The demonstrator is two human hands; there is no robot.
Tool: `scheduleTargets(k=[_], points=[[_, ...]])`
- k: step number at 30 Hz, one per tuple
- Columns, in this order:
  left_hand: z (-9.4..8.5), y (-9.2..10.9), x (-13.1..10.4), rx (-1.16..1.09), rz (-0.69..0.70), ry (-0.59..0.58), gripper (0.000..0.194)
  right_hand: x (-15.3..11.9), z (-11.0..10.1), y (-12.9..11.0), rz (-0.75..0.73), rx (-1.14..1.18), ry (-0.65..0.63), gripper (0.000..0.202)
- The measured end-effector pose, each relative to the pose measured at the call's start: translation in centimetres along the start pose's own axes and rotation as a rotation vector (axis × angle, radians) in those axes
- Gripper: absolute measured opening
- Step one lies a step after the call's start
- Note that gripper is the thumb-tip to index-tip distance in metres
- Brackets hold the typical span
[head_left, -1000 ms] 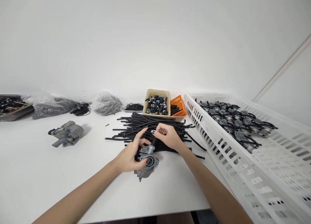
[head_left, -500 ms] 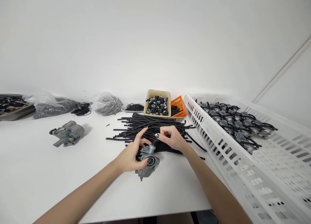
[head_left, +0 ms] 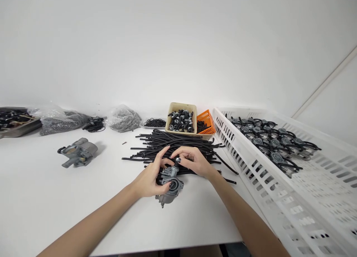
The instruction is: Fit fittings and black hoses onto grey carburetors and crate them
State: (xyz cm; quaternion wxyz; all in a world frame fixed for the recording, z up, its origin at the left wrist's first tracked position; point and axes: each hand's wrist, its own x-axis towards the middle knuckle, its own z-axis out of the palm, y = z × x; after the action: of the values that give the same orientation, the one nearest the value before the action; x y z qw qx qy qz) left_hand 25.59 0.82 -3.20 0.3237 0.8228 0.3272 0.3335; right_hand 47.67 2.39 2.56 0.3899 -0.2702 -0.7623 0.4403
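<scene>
A grey metal carburetor (head_left: 170,188) rests on the white table (head_left: 83,205) near its front edge. My left hand (head_left: 150,177) grips its left side. My right hand (head_left: 193,161) pinches a short black rubber hose (head_left: 176,162) at the carburetor's top fitting. Behind both hands lies a pile of black hoses (head_left: 178,145).
A second carburetor (head_left: 78,152) lies at the left. A beige bin of metal parts (head_left: 181,120) and an orange basket (head_left: 205,120) stand behind the pile. Bags of small parts (head_left: 122,118) line the wall. A white slotted crate (head_left: 279,164) with several assembled carburetors fills the right.
My right hand has come down and left, bringing the hose end onto the carburetor's top fitting. The left hand and carburetor have stayed in place.
</scene>
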Motion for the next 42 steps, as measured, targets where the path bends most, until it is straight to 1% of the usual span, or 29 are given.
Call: scheduleTargets(k=[4,9,17,23,26,28,29,30,33,34,35,37,39,42], points=[[0.0,0.1,0.0,0.008,0.02,0.0,0.105,0.3,0.2,0.7,0.056,-0.094,0.044,0.023],[0.0,0.1,0.0,0.01,0.016,0.003,0.102,0.4,0.0,1.0,0.043,-0.228,0.067,0.028],[0.1,-0.2,0.0,-0.022,0.021,0.005,0.101,0.1,0.1,0.7,0.069,-0.386,0.063,0.018],[0.1,0.0,0.0,-0.022,0.043,0.009,0.098,0.0,0.1,0.2,0.07,-0.475,0.05,0.011],[0.0,0.1,0.0,-0.015,0.043,0.006,0.099,0.0,-0.1,0.2,0.03,-0.469,0.054,0.01],[0.0,0.1,0.0,-0.001,0.031,0.011,0.099,0.1,-0.3,0.3,-0.014,-0.394,0.04,0.007],[0.0,0.1,0.0,0.0,0.027,0.012,0.099,0.1,-0.5,0.5,-0.018,-0.329,0.017,0.01],[0.0,0.1,0.0,-0.006,0.029,0.011,0.099,0.1,-0.7,0.6,-0.002,-0.246,-0.021,0.019],[0.0,0.1,0.1,-0.048,0.057,-0.005,0.099,0.2,-1.2,1.2,0.099,0.037,-0.177,0.062],[0.0,0.1,0.1,-0.052,0.06,-0.007,0.099,0.2,-1.4,1.3,0.118,0.115,-0.214,0.072],[0.0,0.1,0.1,-0.049,0.056,-0.005,0.1,0.2,-1.6,1.5,0.12,0.174,-0.237,0.078],[0.0,0.1,0.1,-0.042,0.044,0.003,0.1,0.2,-1.8,1.6,0.104,0.233,-0.256,0.083],[0.0,0.1,0.1,-0.06,0.047,0.0,0.1,0.2,-1.8,1.8,0.095,0.223,-0.283,0.09],[0.1,0.2,0.2,-0.109,0.065,-0.007,0.099,0.2,-1.7,2.0,0.11,0.146,-0.305,0.096]])
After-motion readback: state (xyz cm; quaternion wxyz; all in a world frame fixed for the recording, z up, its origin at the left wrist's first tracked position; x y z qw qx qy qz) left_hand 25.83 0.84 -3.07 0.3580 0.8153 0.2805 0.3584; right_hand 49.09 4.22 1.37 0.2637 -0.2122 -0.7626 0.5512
